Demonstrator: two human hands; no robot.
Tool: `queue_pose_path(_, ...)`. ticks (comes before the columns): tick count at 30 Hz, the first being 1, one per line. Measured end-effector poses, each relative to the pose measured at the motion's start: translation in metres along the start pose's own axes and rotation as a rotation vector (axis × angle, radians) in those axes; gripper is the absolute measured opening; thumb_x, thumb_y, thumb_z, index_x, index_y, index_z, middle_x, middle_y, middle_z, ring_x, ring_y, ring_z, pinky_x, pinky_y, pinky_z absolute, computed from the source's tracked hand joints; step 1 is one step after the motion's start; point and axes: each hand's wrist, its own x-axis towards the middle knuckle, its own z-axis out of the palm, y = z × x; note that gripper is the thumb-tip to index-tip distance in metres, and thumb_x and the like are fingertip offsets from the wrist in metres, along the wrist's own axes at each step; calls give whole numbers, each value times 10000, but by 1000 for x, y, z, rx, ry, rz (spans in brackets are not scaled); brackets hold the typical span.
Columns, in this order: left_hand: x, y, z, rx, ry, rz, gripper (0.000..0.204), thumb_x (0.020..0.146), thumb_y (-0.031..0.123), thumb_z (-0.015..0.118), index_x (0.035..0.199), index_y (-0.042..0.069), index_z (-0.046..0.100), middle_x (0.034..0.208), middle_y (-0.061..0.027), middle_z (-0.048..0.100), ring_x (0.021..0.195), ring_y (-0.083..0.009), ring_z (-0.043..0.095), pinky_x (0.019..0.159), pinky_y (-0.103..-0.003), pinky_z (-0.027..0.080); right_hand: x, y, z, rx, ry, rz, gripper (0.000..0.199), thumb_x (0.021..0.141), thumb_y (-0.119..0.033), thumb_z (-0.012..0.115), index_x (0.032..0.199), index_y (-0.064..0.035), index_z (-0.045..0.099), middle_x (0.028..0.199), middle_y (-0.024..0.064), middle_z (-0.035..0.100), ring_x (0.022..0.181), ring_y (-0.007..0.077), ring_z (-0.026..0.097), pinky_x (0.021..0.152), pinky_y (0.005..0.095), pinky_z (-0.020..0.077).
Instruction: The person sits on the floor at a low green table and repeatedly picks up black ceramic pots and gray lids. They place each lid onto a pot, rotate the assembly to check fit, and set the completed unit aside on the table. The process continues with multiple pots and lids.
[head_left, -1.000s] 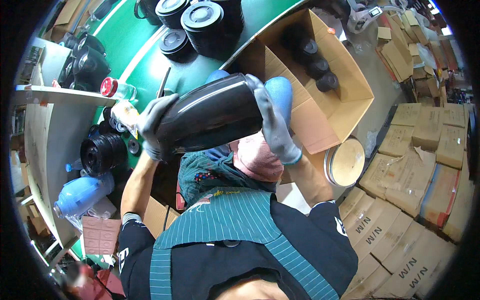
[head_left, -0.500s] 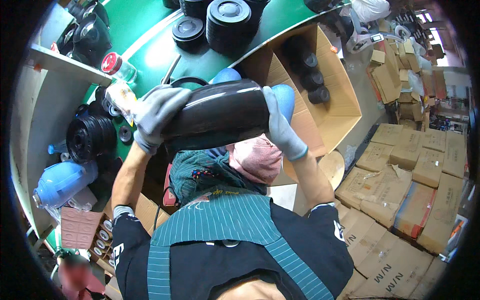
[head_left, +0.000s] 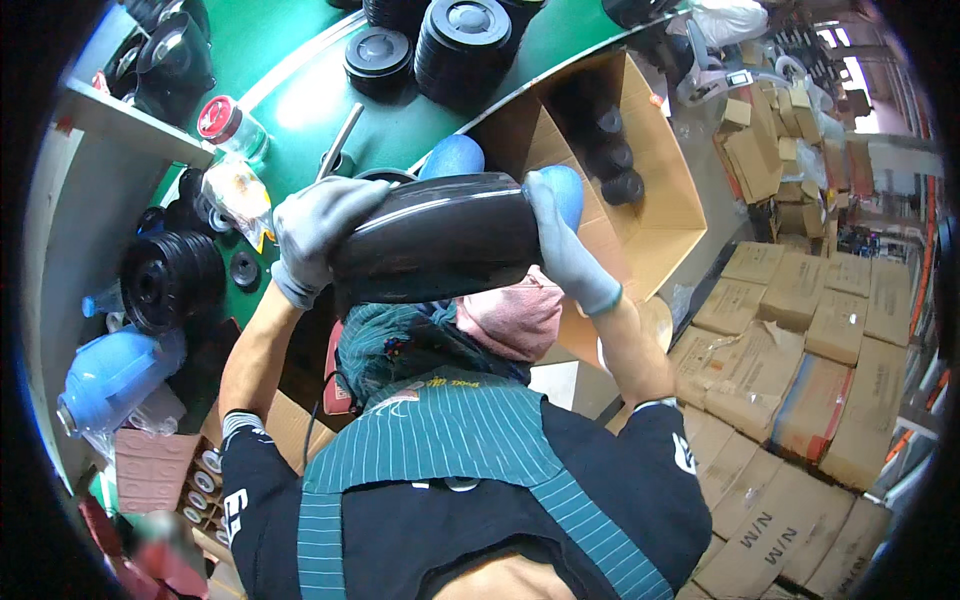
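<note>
Head view, near to far. Nearest the lower edge is the wearer's torso in a dark shirt and a striped teal apron (head_left: 450,450). Both forearms rise from it. The left hand (head_left: 318,228) and the right hand (head_left: 560,240), each in a grey glove, are set well apart and clamped on opposite ends of a glossy black cylindrical shell (head_left: 440,235), which lies on its side, lifted close to the camera above the near edge of the green counter (head_left: 300,100). Compared with one second ago, the shell's tilt has flattened to nearly level, and it now sits slightly higher and closer in the picture; the grip at both ends is unchanged. This suggests the part is being turned and looked over in the hands, not yet set down. Beyond the shell, an open cardboard box (head_left: 650,200) with black parts inside stands off the counter's right edge. Stacked black round lids (head_left: 465,40) sit toward the counter's far edge. A red-capped jar (head_left: 228,125) stands near its left edge. Sealed cartons (head_left: 800,330) lie on the floor at right.
</note>
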Motion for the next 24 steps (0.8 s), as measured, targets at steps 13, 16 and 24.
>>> queue_pose_path(13,-12,15,35,-315,2,-397,366,814,166,808,1131,-17,788,974,-172,775,883,-308,782,824,-366,599,-1,-19,7,445,251,-73,648,1222,-376,228,1699,62,256,1738,183,349,1622,245,314,1349,337,167)
queue_pose_path(16,-17,27,44,-275,13,-407,394,809,160,825,1162,-9,785,998,-166,778,896,-296,778,827,-365,598,4,-7,-4,473,233,-91,602,1229,-320,213,1685,64,291,1711,174,402,1605,246,346,1344,342,183)
queue_pose_path(24,-80,44,116,86,-397,-19,776,761,247,884,1468,91,603,1389,-181,634,1301,-392,609,1147,-564,427,-4,35,-68,65,-11,-107,670,950,-350,740,1528,-40,611,1474,144,660,1329,259,639,1182,391,483)
